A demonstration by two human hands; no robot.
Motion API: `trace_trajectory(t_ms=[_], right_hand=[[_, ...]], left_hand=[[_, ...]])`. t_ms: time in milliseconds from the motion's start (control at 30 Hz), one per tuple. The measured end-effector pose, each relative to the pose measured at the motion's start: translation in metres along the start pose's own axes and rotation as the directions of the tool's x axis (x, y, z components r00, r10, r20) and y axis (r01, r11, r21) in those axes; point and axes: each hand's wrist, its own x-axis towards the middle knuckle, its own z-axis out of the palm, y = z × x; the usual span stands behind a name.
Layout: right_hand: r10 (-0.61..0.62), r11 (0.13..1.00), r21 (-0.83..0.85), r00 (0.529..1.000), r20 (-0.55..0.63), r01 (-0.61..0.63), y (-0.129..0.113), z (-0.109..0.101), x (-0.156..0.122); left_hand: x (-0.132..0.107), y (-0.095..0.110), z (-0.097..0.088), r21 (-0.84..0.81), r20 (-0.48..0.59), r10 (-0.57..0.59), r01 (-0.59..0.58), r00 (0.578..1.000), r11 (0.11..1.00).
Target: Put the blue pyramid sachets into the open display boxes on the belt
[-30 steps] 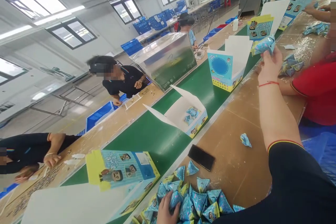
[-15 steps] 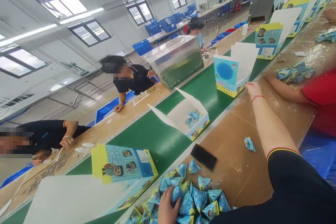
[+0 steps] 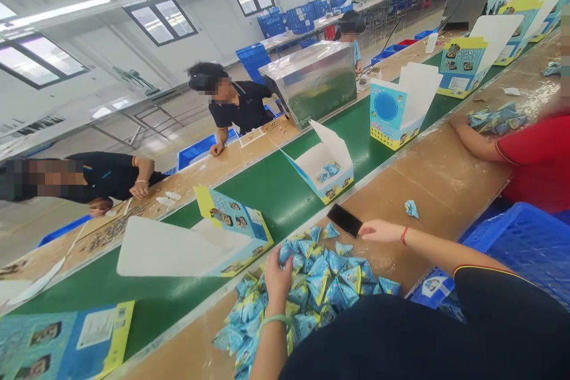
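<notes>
My left hand [image 3: 278,274] is at the upper left of a pile of blue and yellow pyramid-shaped packets [image 3: 318,276]. Its thumb and fingers curl around one blue packet [image 3: 285,252]. Beside the right end of a black phone [image 3: 344,220], my right hand [image 3: 379,230] is low over the brown tabletop, fingers stretched toward it and apparently holding nothing. Whether the fingertips touch the phone I cannot tell. Past the phone, an open carton [image 3: 332,181] on the green conveyor belt [image 3: 296,205] has several blue packets inside.
More open cartons [image 3: 386,116] stand along the belt, one [image 3: 231,237] left of the pile. A lone packet [image 3: 411,209] lies on the table. At the right are a blue crate [image 3: 521,243] and a co-worker's red sleeve [image 3: 534,151]. Other people sit across the belt.
My right hand has drawn back from a carton on the belt to beside the phone. My left hand remains at the packets. The view has shifted, and another carton shows at lower left.
</notes>
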Motion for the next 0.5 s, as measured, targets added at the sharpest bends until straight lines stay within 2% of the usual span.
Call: trace_trajectory(t_ms=[100, 167, 200, 233, 300, 367, 400, 500], right_hand=[[-0.045, 0.999, 0.002, 0.999, -0.010, 0.045, -0.022, 0.015, -0.014], [-0.123, 0.990, 0.066, 0.990, -0.064, 0.127, -0.037, 0.034, -0.025], [-0.159, 0.977, 0.129, 0.984, -0.085, 0.169, -0.044, 0.046, -0.032], [-0.184, 0.959, 0.201, 0.979, -0.091, 0.199, -0.050, 0.059, -0.039], [-0.205, 0.932, 0.300, 0.978, -0.031, 0.205, -0.058, 0.085, -0.053], [-0.198, 0.936, 0.309, 0.978, 0.060, 0.171, -0.060, 0.106, -0.062], [-0.183, 0.941, 0.303, 0.979, 0.088, 0.148, -0.059, 0.114, -0.065], [-0.108, 0.921, 0.387, 0.981, 0.164, 0.037, -0.052, 0.127, -0.070]], left_hand=[[-0.006, 0.035, -0.016, -0.128, -0.005, -0.095, 0.093, 0.995, 0.987], [-0.023, 0.061, -0.023, -0.221, 0.107, -0.076, 0.098, 0.991, 0.970], [-0.036, 0.073, -0.024, -0.267, 0.196, -0.025, 0.078, 0.980, 0.961], [-0.050, 0.084, -0.023, -0.317, 0.300, 0.052, 0.048, 0.953, 0.947], [-0.078, 0.101, -0.016, -0.422, 0.491, 0.207, 0.023, 0.846, 0.906], [-0.103, 0.110, -0.005, -0.502, 0.594, 0.294, 0.059, 0.749, 0.863], [-0.113, 0.112, 0.001, -0.527, 0.614, 0.289, 0.108, 0.735, 0.843], [-0.132, 0.107, 0.009, -0.545, 0.620, 0.131, 0.304, 0.773, 0.781]])
